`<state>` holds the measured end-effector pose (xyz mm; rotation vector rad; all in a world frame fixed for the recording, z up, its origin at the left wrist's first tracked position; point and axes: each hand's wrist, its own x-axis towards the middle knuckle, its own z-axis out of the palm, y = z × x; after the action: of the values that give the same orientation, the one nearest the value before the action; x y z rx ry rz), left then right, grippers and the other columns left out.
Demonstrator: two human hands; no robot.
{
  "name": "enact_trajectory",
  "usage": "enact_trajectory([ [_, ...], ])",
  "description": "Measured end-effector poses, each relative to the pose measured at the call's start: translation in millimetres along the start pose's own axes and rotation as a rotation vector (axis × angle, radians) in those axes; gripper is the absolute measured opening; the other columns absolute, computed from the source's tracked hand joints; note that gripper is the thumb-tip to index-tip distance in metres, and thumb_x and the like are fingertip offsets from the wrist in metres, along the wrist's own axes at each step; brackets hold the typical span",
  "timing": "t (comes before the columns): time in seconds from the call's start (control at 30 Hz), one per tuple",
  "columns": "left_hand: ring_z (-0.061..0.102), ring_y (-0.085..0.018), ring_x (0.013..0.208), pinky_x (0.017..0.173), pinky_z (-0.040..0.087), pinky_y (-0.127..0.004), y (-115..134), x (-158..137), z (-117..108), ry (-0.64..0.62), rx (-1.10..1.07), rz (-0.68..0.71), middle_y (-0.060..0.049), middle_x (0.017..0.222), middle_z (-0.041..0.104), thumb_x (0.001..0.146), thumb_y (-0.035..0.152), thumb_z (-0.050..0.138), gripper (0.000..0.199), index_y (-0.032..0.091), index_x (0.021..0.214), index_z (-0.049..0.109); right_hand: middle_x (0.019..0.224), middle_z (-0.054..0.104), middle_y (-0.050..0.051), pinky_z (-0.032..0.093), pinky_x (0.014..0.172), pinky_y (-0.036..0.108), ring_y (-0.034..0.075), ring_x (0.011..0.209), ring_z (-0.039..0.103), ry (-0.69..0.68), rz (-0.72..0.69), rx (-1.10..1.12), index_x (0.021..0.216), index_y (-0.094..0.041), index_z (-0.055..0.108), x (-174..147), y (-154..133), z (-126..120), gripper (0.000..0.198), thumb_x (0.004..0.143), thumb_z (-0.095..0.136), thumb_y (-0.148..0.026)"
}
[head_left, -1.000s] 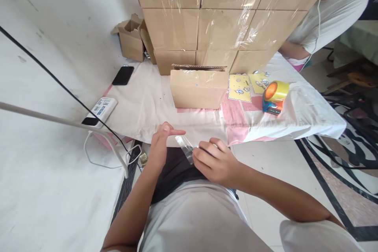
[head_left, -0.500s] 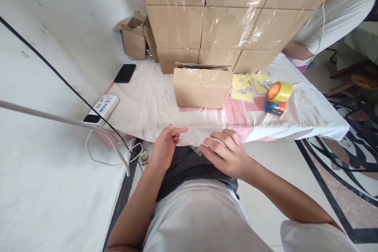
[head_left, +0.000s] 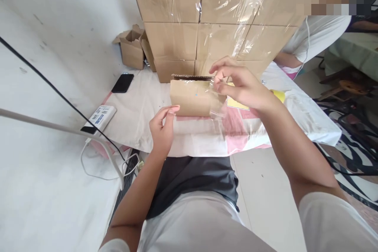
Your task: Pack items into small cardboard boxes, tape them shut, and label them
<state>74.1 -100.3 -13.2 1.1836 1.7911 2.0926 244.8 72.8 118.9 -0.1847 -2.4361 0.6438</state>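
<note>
A small brown cardboard box (head_left: 189, 100) stands on the cloth-covered table, with a gap along its top edge. My right hand (head_left: 236, 82) is raised at the box's upper right corner, thumb and fingers pinching a strip of clear tape (head_left: 217, 106). The strip hangs down over the right part of the box front. Near the lower left corner is my left hand (head_left: 163, 128), its index finger stretched out and thumb close beside it, with nothing visible between them. I cannot tell whether its fingertips touch the box.
Tape-wrapped cartons (head_left: 168, 41) rise behind the box. A yellow tape roll (head_left: 278, 95) is partly behind my right arm, near a yellow printed sheet (head_left: 238, 103). At left lie a black phone (head_left: 123, 83) and a white device (head_left: 103, 116). Another person's sleeve (head_left: 321, 39) shows at right.
My right hand has moved up and forward from near my lap to the box, bringing the clear tape. My left hand has risen towards the box's lower left corner. The view has shifted slightly.
</note>
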Motion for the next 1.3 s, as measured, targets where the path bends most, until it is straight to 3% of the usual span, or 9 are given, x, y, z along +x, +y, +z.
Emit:
enact_trajectory([
  [0.1, 0.070, -0.023, 0.105, 0.098, 0.052, -0.038, -3, 46, 20, -0.045, 0.188, 0.156, -0.006, 0.108, 0.078, 0.099, 0.033, 0.054, 0.027, 0.021, 0.105, 0.077, 0.110, 0.064, 0.005, 0.046, 0.104, 0.048, 0.022, 0.107, 0.061, -0.094, 0.083, 0.070, 0.078, -0.017, 0.066, 35, 39, 3, 0.021, 0.090, 0.069, -0.034],
  [0.17, 0.064, -0.028, 0.124, 0.109, 0.046, -0.044, -8, 74, 32, -0.128, 0.397, 0.261, -0.009, 0.130, 0.073, 0.097, 0.031, 0.056, 0.030, 0.021, 0.119, 0.073, 0.111, 0.065, 0.005, 0.045, 0.105, 0.046, 0.022, 0.107, 0.061, -0.097, 0.127, 0.096, 0.077, -0.017, 0.066, 46, 58, 7, 0.020, 0.089, 0.069, -0.033],
  [0.3, 0.031, -0.032, 0.157, 0.126, 0.021, -0.058, -14, 104, 48, -0.379, 0.788, 0.407, -0.006, 0.167, 0.039, 0.099, 0.022, 0.045, 0.052, 0.027, 0.150, 0.051, 0.114, 0.066, 0.007, 0.044, 0.105, 0.047, 0.028, 0.120, 0.058, -0.039, 0.112, 0.160, 0.075, -0.019, 0.064, 38, 67, 6, 0.020, 0.087, 0.072, -0.032],
  [0.4, 0.043, -0.026, 0.151, 0.129, 0.015, -0.056, -16, 102, 47, -0.565, 0.877, 0.421, -0.006, 0.156, 0.054, 0.103, 0.016, 0.030, 0.058, 0.027, 0.159, 0.038, 0.119, 0.066, 0.007, 0.044, 0.106, 0.047, 0.029, 0.124, 0.057, -0.059, 0.025, 0.240, 0.076, -0.021, 0.063, 24, 55, -11, 0.016, 0.088, 0.071, -0.028],
  [0.5, 0.051, -0.026, 0.145, 0.129, 0.018, -0.055, -15, 97, 43, -0.628, 0.894, 0.388, -0.007, 0.146, 0.064, 0.106, 0.027, 0.033, 0.055, 0.024, 0.160, 0.036, 0.123, 0.066, 0.007, 0.044, 0.108, 0.047, 0.027, 0.121, 0.059, -0.159, -0.028, 0.282, 0.078, -0.022, 0.063, 23, 51, -29, 0.011, 0.089, 0.066, -0.023],
  [0.63, 0.055, -0.032, 0.141, 0.128, 0.021, -0.056, -13, 96, 51, -0.590, 0.915, 0.381, -0.010, 0.141, 0.068, 0.102, 0.042, 0.049, 0.062, 0.022, 0.159, 0.039, 0.124, 0.065, 0.005, 0.045, 0.107, 0.043, 0.026, 0.123, 0.057, -0.219, 0.033, 0.143, 0.080, -0.022, 0.064, 41, 81, -27, 0.008, 0.086, 0.068, -0.017],
  [0.83, 0.073, -0.025, 0.114, 0.118, 0.039, -0.044, -26, 102, 65, -0.325, 0.863, 0.389, -0.007, 0.120, 0.078, 0.099, 0.026, 0.053, 0.039, 0.021, 0.137, 0.063, 0.123, 0.063, 0.008, 0.046, 0.097, 0.041, 0.027, 0.121, 0.056, -0.282, 0.224, 0.077, 0.082, -0.020, 0.067, 47, 138, 3, 0.003, 0.084, 0.067, -0.018],
  [1.07, 0.075, -0.026, 0.110, 0.111, 0.044, -0.042, -36, 96, 68, -0.246, 0.868, 0.435, -0.007, 0.115, 0.080, 0.094, 0.021, 0.058, 0.036, 0.021, 0.130, 0.068, 0.116, 0.063, 0.008, 0.041, 0.075, 0.030, 0.016, 0.089, 0.057, -0.222, 0.278, 0.206, 0.077, -0.017, 0.061, 36, 154, 23, 0.008, 0.084, 0.063, -0.013],
  [1.3, 0.074, -0.026, 0.114, 0.108, 0.044, -0.039, -42, 88, 69, -0.192, 0.875, 0.531, -0.007, 0.116, 0.080, 0.092, 0.017, 0.056, 0.037, 0.021, 0.126, 0.070, 0.118, 0.059, 0.009, 0.046, 0.078, 0.033, 0.019, 0.096, 0.058, -0.232, 0.304, 0.281, 0.079, -0.018, 0.064, 33, 166, 21, 0.016, 0.090, 0.069, -0.028],
])
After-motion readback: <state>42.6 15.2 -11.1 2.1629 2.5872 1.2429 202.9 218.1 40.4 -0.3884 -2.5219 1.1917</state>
